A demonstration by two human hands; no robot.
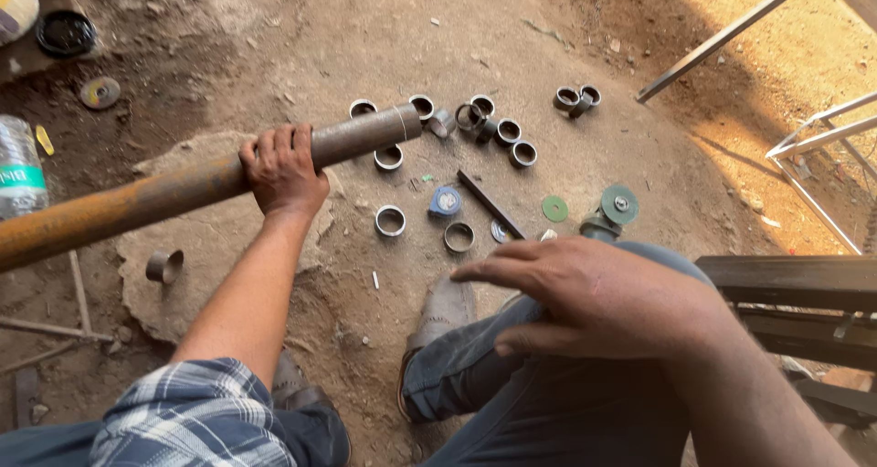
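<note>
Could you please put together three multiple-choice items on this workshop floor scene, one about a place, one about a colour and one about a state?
1. Where do the cut metal rings lie?
A. On the dirt floor beyond the pipe's end
B. On the dark bench
C. In a bucket

2. What colour is the loose flat disc beside the angle grinder?
A. Red
B. Green
C. White

3. How is the rusty pipe held?
A. Gripped by the left hand alone
B. Gripped by both hands
C. Lying free on the ground

Answers: 1 A, the rings are scattered on the soil past the pipe's cut end. 2 B, the disc is plainly green. 3 A, the left hand wraps the pipe, while the right hand rests open over the knee.
</note>
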